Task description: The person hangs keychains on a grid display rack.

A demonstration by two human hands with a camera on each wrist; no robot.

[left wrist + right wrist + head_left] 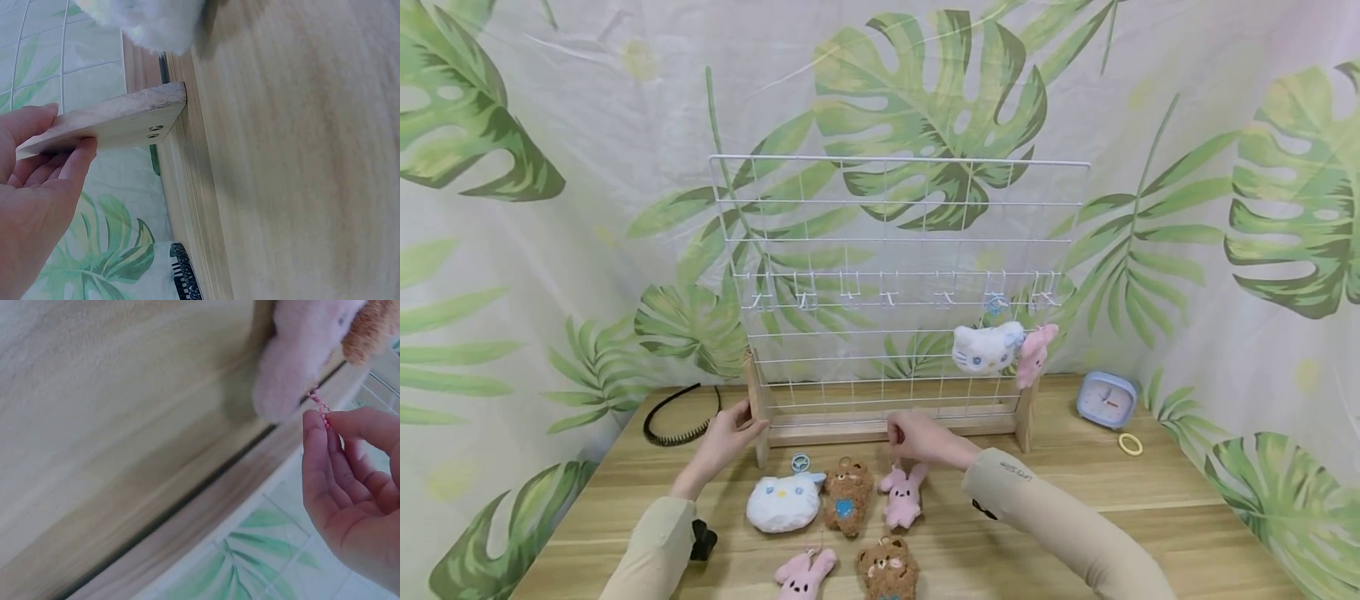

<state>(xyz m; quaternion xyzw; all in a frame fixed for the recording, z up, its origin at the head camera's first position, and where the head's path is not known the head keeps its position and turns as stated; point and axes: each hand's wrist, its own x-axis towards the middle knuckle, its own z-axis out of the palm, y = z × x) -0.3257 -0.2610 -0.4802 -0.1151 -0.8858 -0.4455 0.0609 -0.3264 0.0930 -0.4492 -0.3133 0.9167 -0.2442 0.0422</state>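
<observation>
My right hand [925,437] pinches a pink bead chain [322,411] between thumb and forefinger. The chain leads to a pink rabbit plush [902,498], which is by the front of the rack's wooden base. With thumb and fingers, my left hand [726,437] holds the left wooden side support [134,115] of a white wire grid rack [895,159]. Clear hooks [889,297] line the grid. From the right-hand hooks hang a white cat plush [985,350] and another pink rabbit plush [1033,357].
In front of the rack lie a white plush [784,503], a brown bear plush [847,497], a second bear plush [889,571] and a pink rabbit plush [805,577]. A black headband [677,439] is at left. A blue clock [1107,400] and yellow ring [1130,444] sit right.
</observation>
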